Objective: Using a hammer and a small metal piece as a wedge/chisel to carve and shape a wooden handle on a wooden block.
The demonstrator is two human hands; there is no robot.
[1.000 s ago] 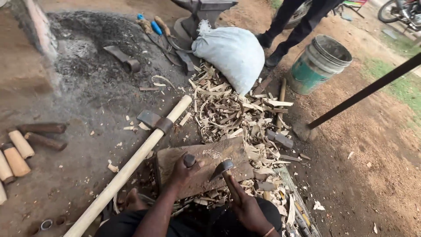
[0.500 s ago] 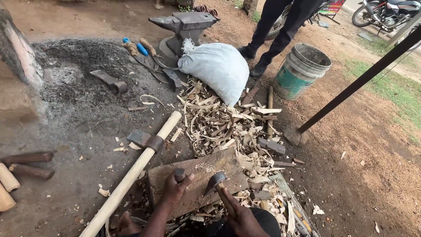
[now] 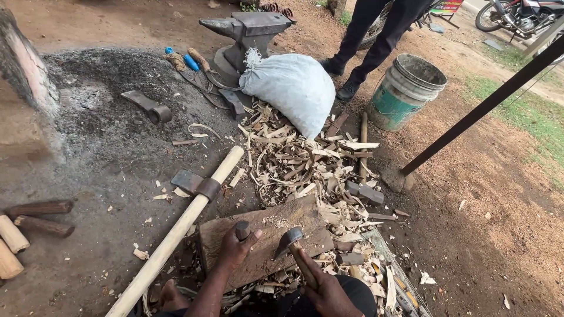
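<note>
My left hand [image 3: 235, 249] grips a short dark metal piece [image 3: 242, 229] that stands upright on a flat wooden block [image 3: 276, 223] on the ground in front of me. My right hand [image 3: 326, 290] holds the wooden handle of a small hammer [image 3: 289, 240], whose dark head hovers just right of the upright piece, over the block. A long pale wooden handle with an axe-like iron head [image 3: 194, 185] lies diagonally on the ground, left of the block.
Wood shavings [image 3: 299, 161] pile up behind the block. Farther back are a white sack [image 3: 294, 85], an anvil [image 3: 247, 29], a green bucket [image 3: 405, 88] and a standing person's dark legs [image 3: 376, 35]. A dark slanted pole [image 3: 482, 105] crosses the right side. Short wooden handles [image 3: 23, 229] lie left.
The view has tilted and shifted, so the block and my hands sit lower in the frame. The hammer head stays close to the upright metal piece; both hands keep their grip.
</note>
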